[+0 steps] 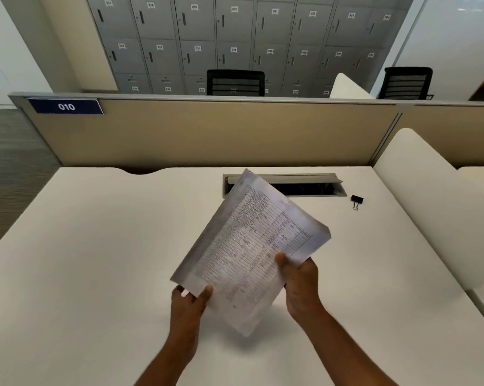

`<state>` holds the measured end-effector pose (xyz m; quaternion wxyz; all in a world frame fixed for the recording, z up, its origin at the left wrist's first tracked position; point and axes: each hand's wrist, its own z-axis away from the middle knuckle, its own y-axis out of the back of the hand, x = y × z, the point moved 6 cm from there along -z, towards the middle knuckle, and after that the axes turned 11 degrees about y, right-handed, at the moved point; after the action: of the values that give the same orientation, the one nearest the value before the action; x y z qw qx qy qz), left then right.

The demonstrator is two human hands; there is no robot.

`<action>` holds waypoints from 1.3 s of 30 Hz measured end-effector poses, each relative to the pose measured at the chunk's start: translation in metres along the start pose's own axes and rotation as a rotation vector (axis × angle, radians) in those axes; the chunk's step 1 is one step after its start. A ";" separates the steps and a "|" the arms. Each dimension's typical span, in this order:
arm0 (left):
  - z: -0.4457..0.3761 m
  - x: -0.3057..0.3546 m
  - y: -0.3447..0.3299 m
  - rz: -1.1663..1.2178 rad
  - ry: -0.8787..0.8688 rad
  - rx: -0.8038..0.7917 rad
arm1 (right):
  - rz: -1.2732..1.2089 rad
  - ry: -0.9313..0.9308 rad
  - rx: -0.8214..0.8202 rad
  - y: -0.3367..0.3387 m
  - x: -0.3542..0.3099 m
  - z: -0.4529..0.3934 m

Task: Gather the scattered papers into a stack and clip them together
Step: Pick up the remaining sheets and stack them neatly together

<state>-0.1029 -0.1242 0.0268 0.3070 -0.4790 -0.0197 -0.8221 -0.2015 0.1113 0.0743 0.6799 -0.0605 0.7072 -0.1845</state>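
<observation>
papers (252,246): white sheets, top one printed with a grey ruled table of fine dark lines and rows of small black text; left margin shaded grey
binder clip (357,199): black body with metal-coloured wire handles, far right on the bench
bench (96,246): plain off-white, no pattern
cable tray (304,185): silver-grey frame and lid, black inside
partition (207,135): flat beige panel with grey trim along the top
sign (66,106): dark navy plate, white digits "010", far left
lockers (235,37): uniform grey doors in a grid, each with a small white number label
chairs (235,82): black, ribbed mesh backs
floor (9,162): grey-brown with streaky grain, left
</observation>
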 end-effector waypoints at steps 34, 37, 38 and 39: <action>0.015 0.083 -0.061 -0.542 -0.580 -0.057 | 0.439 0.217 -0.100 -0.006 -0.023 0.009; 0.013 0.081 -0.062 -0.551 -0.567 -0.058 | 0.447 0.199 -0.108 -0.005 -0.017 0.006; 0.014 0.082 -0.063 -0.549 -0.566 -0.051 | 0.444 0.200 -0.098 -0.004 -0.016 0.005; 0.014 0.083 -0.062 -0.543 -0.564 -0.042 | 0.439 0.206 -0.090 -0.003 -0.017 0.004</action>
<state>-0.1537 -0.1092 0.1167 0.0510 -0.6695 -0.2126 -0.7099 -0.1973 0.1131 0.0913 0.6245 0.0834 0.7765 -0.0059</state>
